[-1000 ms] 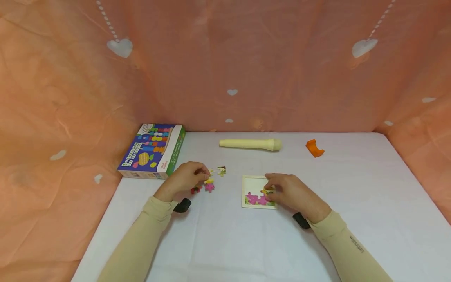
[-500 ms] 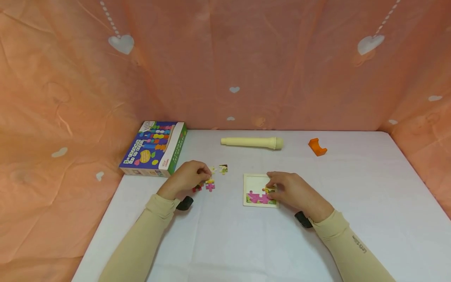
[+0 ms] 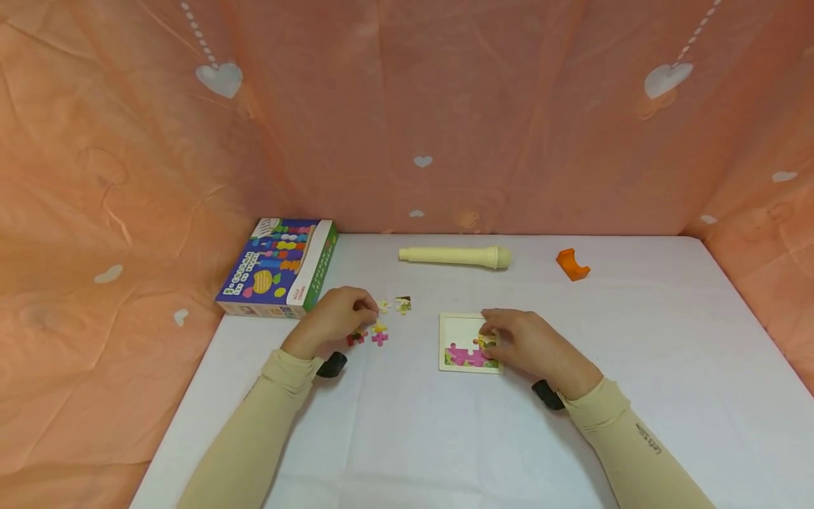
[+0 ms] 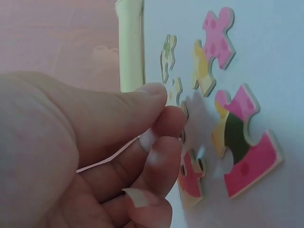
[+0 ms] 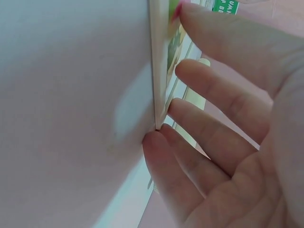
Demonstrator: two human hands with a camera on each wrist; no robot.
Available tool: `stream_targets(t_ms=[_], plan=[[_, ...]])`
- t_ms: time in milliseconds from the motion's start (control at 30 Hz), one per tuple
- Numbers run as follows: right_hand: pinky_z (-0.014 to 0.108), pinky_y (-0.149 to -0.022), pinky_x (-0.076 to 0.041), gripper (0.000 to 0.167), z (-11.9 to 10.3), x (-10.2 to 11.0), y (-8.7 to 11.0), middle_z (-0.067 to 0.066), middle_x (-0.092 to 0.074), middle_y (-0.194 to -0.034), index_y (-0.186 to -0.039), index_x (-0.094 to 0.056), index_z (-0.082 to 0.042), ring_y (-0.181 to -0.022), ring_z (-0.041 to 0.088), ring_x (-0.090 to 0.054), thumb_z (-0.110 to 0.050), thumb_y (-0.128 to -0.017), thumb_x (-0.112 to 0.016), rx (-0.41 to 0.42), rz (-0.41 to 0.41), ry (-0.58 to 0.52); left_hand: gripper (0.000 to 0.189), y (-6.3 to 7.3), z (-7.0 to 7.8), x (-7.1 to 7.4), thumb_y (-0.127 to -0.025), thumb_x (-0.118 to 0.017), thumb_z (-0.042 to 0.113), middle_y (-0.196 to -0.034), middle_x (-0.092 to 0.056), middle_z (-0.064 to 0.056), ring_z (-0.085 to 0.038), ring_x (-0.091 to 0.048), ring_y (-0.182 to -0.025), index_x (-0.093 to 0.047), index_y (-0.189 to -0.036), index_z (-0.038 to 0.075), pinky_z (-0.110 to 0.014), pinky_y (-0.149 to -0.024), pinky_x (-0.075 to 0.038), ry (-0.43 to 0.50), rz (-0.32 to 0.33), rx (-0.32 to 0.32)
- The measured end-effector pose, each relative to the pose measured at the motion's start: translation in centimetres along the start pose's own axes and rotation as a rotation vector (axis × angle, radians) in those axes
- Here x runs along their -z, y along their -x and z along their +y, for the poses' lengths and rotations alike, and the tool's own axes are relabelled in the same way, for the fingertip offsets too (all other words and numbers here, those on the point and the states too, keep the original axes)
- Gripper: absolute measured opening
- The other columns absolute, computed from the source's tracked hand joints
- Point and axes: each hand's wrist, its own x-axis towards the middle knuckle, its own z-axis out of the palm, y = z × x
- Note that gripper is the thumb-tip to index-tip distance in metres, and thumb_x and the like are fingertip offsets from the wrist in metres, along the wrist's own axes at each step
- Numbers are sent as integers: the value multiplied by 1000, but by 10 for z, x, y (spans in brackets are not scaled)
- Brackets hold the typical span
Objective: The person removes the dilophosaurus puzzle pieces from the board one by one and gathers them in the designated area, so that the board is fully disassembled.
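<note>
A: Where are the loose pieces [image 3: 379,338]?

B: On the tabletop [image 3: 413,431], beneath and beside your left fingers [image 4: 162,161]. Other pieces, mostly pink, sit in the lower part of the square frame [image 3: 441,339], off to their right.

A: And what do the fingers hold?

B: Your left ones are bent, thumb tip nearly meeting the forefinger; I cannot tell whether a piece is pinched there. Your right fingers [image 5: 209,123] are spread and fairly straight, tips at the frame's edge, thumb on the picture.

A: How should a piece feel?

B: Light and stiff, to judge by its cut edges; the printed face may be slick. The knobs look the likeliest part to chip, so don't lever on them.

A: Where should you grip one?

B: By opposite sides of its body. For the pink, green and red piece [image 4: 237,137], get a fingernail under the edge first, then pinch lightly. The frame seems light enough to skid, so steady it by the rim.
</note>
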Motion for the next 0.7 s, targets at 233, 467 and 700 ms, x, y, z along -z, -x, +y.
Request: stream_targets(t_ms=[233, 467, 700], plan=[[59, -119, -46, 41, 1, 3, -1, 17, -65, -151, -128, -75, -9, -142, 41, -60, -22, -91, -88, -7, -28, -16, 9, -6, 25, -21, -104, -72, 20, -87, -69, -2, -17, -60, -77, -76, -103, 12, -30, -72, -49, -49, -10, -103], [61, -123, -41, 69, 5, 12, -1, 19, -58, -158, -149, -61, -1, -149, 43, -53, -22, -89, -90, -87, -58, -33, 6, -28, 76, -61, -101, -75, 19, -87, -70, 5, -12, -60, -80, -77, -96, 16, -29, -77, -51, -119, -72, -296], [62, -122, -41, 66, 11, 13, 1, 22, -56, -159, -144, -64, 3, -148, 46, -52, -23, -89, -89, -62, -42, -30, 4, -48, 109, -89, -98, -76, 18, -82, -70, 6, -7, -59, -68, -76, -97, 14, -25, -68, -49, -102, -154, -302]])
